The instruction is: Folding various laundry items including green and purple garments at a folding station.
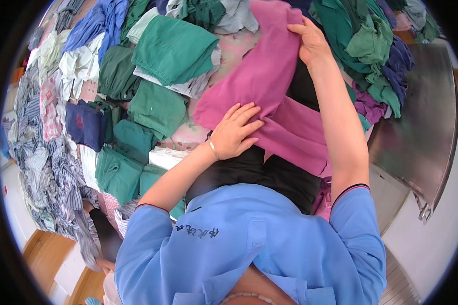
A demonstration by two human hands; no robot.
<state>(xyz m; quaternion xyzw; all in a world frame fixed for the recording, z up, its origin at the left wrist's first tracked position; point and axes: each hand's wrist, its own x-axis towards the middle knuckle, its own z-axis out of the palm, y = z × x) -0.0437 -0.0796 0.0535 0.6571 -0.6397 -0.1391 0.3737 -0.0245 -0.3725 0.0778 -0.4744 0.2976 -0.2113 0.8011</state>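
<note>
A magenta cloth garment (248,87) lies across my lap and the edge of the cloth-covered surface, one section stretching upward and another spreading to the right. My right hand (313,42) grips its upper part between thumb and fingers. Flat on the lower part rests my left hand (237,131), fingers spread and a bracelet at the wrist. Black trousers (229,171) show beneath the garment. Just left of it are folded green garments (158,108), with a larger folded green piece (173,49) on top of pale cloth above them.
Striped crumpled clothes (42,160) heap along the far left. Loose green and navy garments (370,57) pile at the upper right, beside a metal panel (416,126). A folded navy garment (86,124) sits among green stacks. Another person's hand (105,264) shows at lower left.
</note>
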